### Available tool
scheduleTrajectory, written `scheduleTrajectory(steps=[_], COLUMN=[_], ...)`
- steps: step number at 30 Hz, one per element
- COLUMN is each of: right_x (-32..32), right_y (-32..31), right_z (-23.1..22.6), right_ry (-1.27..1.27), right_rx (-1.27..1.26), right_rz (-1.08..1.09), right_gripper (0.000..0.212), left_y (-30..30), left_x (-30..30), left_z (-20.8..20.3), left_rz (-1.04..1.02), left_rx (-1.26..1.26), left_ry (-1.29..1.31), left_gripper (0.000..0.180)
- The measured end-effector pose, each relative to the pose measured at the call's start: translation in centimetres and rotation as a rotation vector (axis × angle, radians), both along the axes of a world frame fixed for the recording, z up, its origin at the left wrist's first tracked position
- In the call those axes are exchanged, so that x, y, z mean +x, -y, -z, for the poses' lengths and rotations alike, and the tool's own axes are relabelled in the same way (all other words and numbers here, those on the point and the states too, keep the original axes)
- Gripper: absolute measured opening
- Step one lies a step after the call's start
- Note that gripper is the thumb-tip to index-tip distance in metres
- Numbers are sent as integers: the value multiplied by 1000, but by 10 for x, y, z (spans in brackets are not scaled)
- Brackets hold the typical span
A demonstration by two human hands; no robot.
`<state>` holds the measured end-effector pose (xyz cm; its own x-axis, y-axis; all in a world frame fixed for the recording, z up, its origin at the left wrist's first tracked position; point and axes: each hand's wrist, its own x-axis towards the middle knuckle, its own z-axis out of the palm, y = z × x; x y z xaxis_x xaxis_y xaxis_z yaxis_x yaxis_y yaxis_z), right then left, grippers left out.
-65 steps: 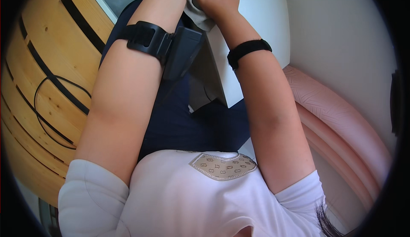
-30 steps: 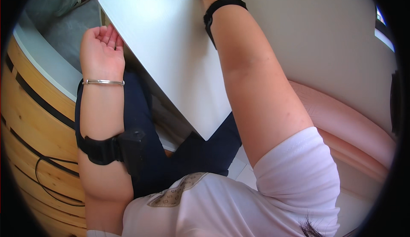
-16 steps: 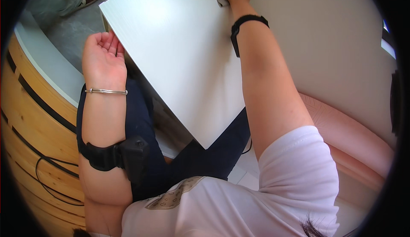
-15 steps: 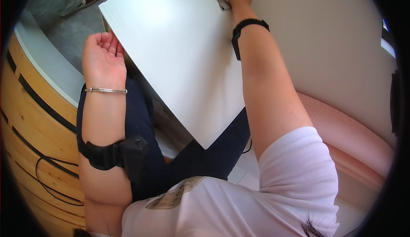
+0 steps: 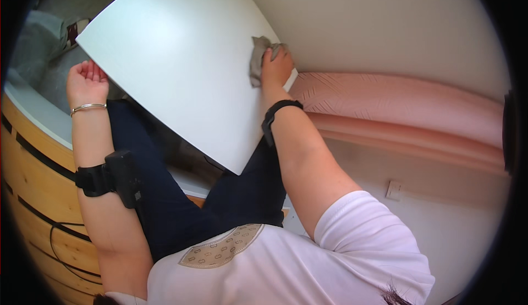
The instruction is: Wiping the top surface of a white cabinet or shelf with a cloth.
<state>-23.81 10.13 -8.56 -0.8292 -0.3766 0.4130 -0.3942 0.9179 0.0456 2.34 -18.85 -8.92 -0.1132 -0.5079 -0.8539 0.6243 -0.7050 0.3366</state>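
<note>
A white tabletop (image 5: 176, 46) with a smooth, shiny surface spans the middle of the view, one corner pointing toward my lap. My right hand (image 5: 278, 67) is closed on a crumpled grey cloth (image 5: 257, 63), resting on the top close to its right edge by the wall. At the left edge is my left hand (image 5: 88, 85), palm turned up and fingers curled against the rim. Its fingertips are partly hidden by the tabletop.
A pale wall (image 5: 357, 24) borders the table on the right, with a pink padded panel (image 5: 396, 99) along it. Slatted wooden furniture (image 5: 38, 162) and a loose black cable (image 5: 52, 244) lie at left. Another person's shoe (image 5: 74, 33) shows beyond the left edge.
My right hand has drawn the cloth back toward me along the tabletop's right side. The view has shifted; my left hand stays at the left edge.
</note>
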Motion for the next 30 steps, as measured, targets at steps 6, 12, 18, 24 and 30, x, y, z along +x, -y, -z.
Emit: scheduleTrajectory(steps=[6, 12, 18, 24, 30], right_x=[88, 186, 179, 138, 88], right_y=[-20, 0, 37, 85, 129], right_z=[-3, -46, -45, -33, -14], right_ry=[187, 339, 305, 255, 202], right_rx=[-60, -60, -111, -114, -133], right_rz=[14, -276, -479, -613, -644], right_gripper=[43, 46, 44, 42, 39], left_y=[11, 19, 13, 3, -5], left_x=[2, 4, 3, 4, 1], left_z=[26, 16, 9, -2, -21], left_rz=[34, 23, 1, -5, -31], left_rx=[-51, -76, -90, -76, -36], left_ry=[-1, -22, 1, -26, -28], left_gripper=[8, 9, 10, 9, 9])
